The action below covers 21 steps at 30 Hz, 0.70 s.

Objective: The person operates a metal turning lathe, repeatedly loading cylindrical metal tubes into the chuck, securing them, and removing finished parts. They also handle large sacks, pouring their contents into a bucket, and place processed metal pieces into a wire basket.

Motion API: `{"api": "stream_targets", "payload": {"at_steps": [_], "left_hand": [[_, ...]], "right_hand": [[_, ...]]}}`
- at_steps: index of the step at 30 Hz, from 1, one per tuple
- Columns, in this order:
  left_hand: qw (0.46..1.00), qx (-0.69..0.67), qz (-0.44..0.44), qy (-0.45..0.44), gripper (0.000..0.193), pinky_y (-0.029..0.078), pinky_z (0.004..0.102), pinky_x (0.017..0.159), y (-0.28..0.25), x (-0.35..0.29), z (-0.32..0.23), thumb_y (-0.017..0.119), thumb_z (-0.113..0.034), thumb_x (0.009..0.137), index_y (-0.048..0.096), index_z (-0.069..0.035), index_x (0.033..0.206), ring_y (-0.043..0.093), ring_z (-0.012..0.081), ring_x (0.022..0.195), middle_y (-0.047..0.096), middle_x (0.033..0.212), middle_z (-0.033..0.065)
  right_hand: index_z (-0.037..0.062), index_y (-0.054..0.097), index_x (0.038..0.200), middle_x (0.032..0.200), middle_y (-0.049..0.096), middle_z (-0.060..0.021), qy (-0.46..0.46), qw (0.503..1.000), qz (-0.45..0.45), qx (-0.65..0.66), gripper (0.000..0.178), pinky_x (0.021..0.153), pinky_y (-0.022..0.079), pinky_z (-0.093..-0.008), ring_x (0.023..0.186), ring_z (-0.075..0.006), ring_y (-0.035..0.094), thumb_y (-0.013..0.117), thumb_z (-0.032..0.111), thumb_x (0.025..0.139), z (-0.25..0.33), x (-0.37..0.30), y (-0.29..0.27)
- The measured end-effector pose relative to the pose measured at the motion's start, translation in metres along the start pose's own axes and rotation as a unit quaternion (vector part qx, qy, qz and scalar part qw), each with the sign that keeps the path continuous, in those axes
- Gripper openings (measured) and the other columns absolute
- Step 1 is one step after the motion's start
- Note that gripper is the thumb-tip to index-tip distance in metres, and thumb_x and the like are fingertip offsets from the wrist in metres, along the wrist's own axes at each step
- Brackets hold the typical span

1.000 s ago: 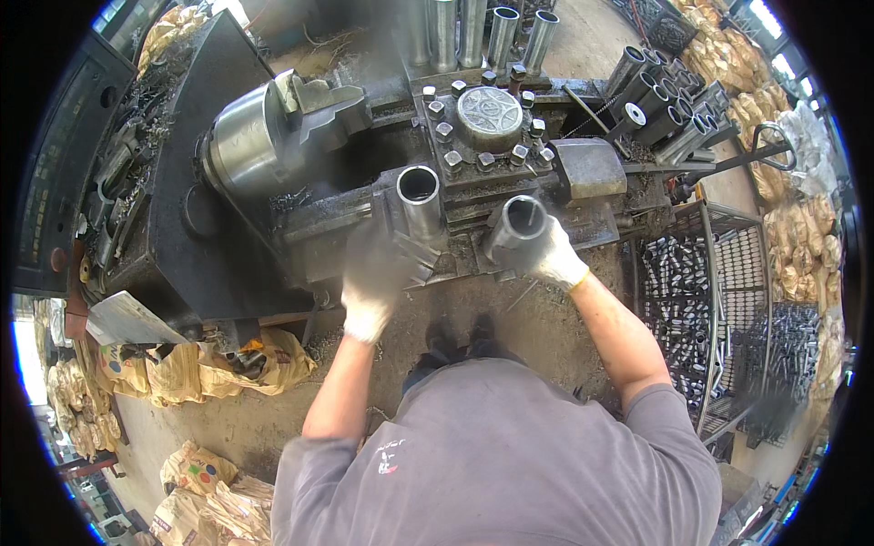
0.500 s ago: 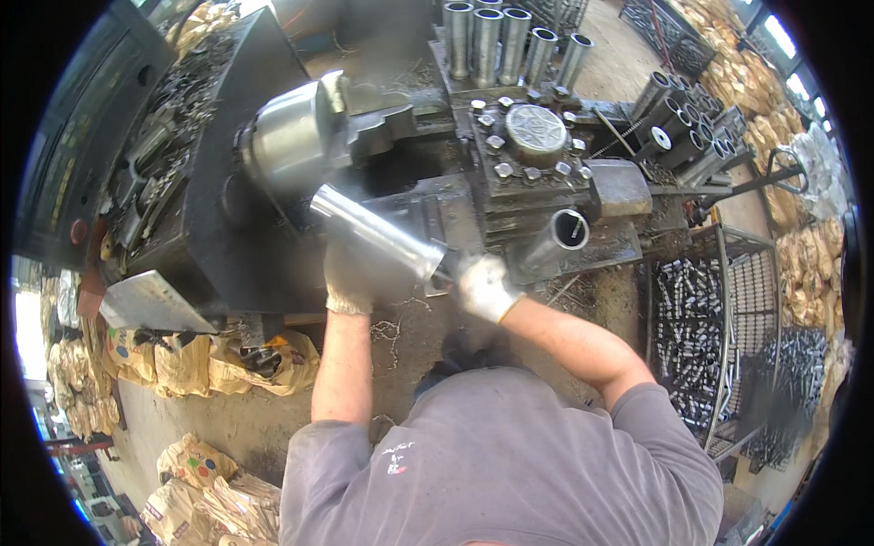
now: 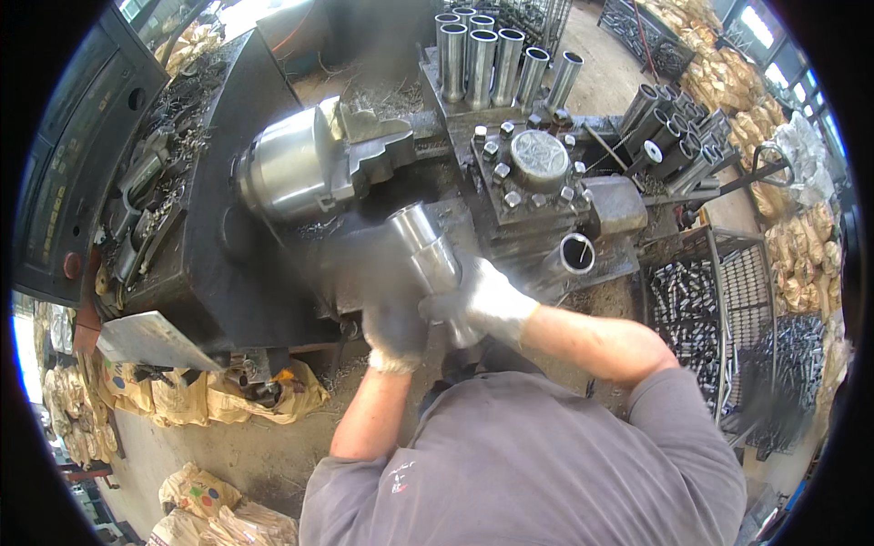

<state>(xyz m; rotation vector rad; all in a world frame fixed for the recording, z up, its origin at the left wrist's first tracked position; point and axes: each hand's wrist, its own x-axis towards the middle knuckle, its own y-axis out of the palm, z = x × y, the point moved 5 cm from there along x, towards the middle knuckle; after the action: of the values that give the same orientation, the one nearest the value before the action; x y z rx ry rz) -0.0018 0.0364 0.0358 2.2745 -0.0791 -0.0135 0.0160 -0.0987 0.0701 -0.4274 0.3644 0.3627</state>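
A shiny metal tube (image 3: 417, 229) is held at a slant before my body, its upper end pointing away toward the lathe chuck (image 3: 296, 159). My right hand (image 3: 492, 296), in a white glove, is closed around its middle and lower part. On the tube's left side is my gloved left hand (image 3: 393, 332), closed against the lower part; a dark blur covers some of its fingers. To the right of my right hand, another tube (image 3: 575, 255) stands upright on the machine. Beyond it sits the bolted tool post (image 3: 539, 162).
Several finished tubes (image 3: 482, 59) stand at the back of the machine, with darker tubes (image 3: 674, 123) to the right. A wire crate (image 3: 715, 237) of small metal parts is at the right. Paper sacks (image 3: 241, 396) lie at the lower left. Metal chips litter the machine ledge (image 3: 196, 118).
The tube has swung steeper and come closer to my body. My right hand has moved from its lower end to around its middle. My left hand has shifted right and nearer to me.
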Motion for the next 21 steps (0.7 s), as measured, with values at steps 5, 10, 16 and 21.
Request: {"api": "stream_targets", "payload": {"at_steps": [5,10,16,21], "left_hand": [[0.994,0.042,-0.051,-0.091,0.063,0.045,0.0412,0.115,-0.076,0.092,0.068,0.056,-0.049,0.105,0.055,-0.004,0.149,0.058,0.0286,0.133,0.062,0.144,0.0124],[0.916,0.379,-0.129,0.017,0.045,0.051,0.0365,0.105,-0.097,0.094,0.035,0.064,-0.028,0.106,0.061,-0.002,0.142,0.064,0.0235,0.119,0.067,0.133,0.0111],[0.901,0.293,-0.32,-0.028,0.032,0.056,0.0312,0.068,-0.209,-0.042,0.038,0.073,-0.036,0.101,0.071,-0.006,0.113,0.067,0.0162,0.077,0.072,0.099,0.0055],[0.863,0.115,-0.489,-0.057,0.032,0.058,0.0467,0.079,-0.274,-0.17,0.044,0.068,-0.036,0.104,0.064,-0.01,0.122,0.07,0.0306,0.093,0.071,0.105,0.0121]], "right_hand": [[0.0055,0.055,0.144,0.118,0.073,-0.0247,-0.349,0.927,0.019,-0.132,0.078,0.091,0.06,-0.0459,0.104,-0.0373,0.075,0.086,0.02,0.075,0.12,-0.032,-0.067],[0.0091,0.056,0.144,0.117,0.072,-0.0227,-0.389,0.73,-0.111,-0.551,0.075,0.08,0.061,-0.0502,0.1,-0.0379,0.075,0.083,0.013,0.074,0.171,0.081,-0.155],[0.0062,0.077,0.108,0.1,0.078,-0.02,-0.257,0.722,0.065,-0.639,0.046,0.085,0.06,-0.0457,0.098,-0.038,0.076,0.086,0.029,0.069,0.104,0.225,-0.17],[0.0014,0.078,0.109,0.102,0.08,-0.0167,-0.196,0.839,0.205,-0.465,0.063,0.081,0.059,-0.0412,0.09,-0.0272,0.077,0.09,0.042,0.062,0.07,0.284,-0.143]]}}
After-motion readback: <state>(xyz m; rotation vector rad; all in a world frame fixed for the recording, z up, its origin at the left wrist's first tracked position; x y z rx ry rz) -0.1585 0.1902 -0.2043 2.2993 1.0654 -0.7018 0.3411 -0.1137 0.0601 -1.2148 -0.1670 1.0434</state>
